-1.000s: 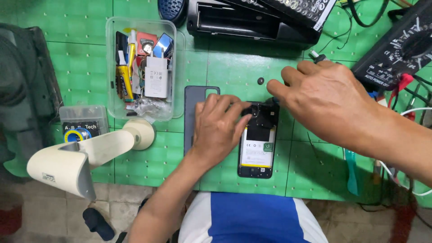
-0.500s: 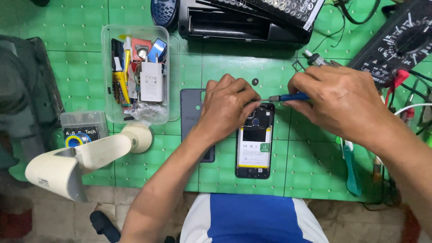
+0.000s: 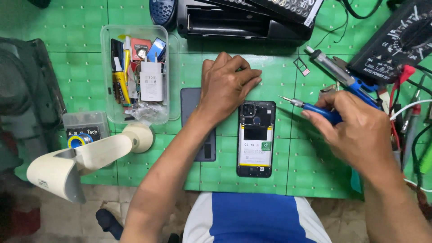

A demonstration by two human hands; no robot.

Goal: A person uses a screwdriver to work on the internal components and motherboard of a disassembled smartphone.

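1. The green cutting mat (image 3: 81, 76) covers the bench; it is matte, ruled in a square grid, and smooth enough that a dropped screw could roll off.
2. A white dome-shaped lamp head (image 3: 67, 168) on a glossy plastic arm sits near the left edge.
3. The clear plastic parts box (image 3: 106, 67) holds a white charger block, tubes and small packets, loosely heaped.
4. The left hand (image 3: 227, 85) lies flat and open, palm down, fingers spread on the mat just above the phone and holding nothing.
5. The right hand (image 3: 360, 130) is closed around the blue-handled precision screwdriver (image 3: 315, 108), its thin metal tip pointing at the phone's upper right corner but apart from it.
6. The opened smartphone (image 3: 256, 138) lies face down in the middle, its black frame, camera module and white-labelled battery exposed. A slip of the tip could, I judge, scratch the board or puncture the soft battery.
7. The grey back cover (image 3: 191, 101) lies just beside the phone's left, partly under the forearm.
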